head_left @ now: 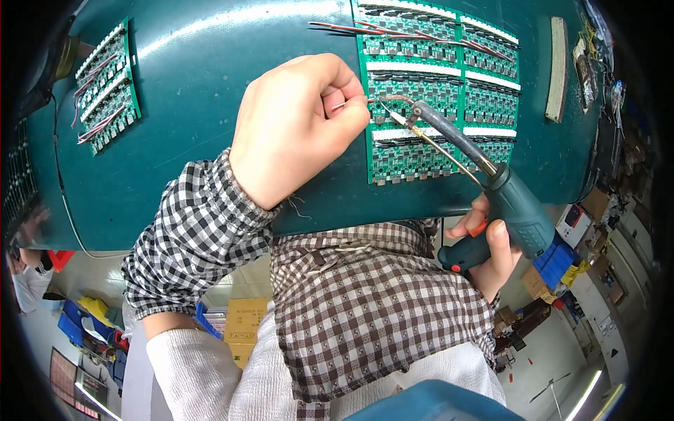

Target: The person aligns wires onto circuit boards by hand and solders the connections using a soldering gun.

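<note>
My left hand is closed in a pinch on thin red and white wires at the left edge of a green circuit board panel. In my right hand is a dark green soldering gun, its handle wrapped by my fingers and a finger near the red trigger. The gun's bent tip and the white nozzle of its thin feed tube meet close to the pinched wire end, over the board. Whether the tip touches the wire is too small to tell. More red and black wires lie across the panel's upper part.
A smaller circuit board panel with wires lies at the left of the green table. At the right are a pale strip and a cluttered edge. Cardboard boxes stand on the floor. Part of another person shows at far left.
</note>
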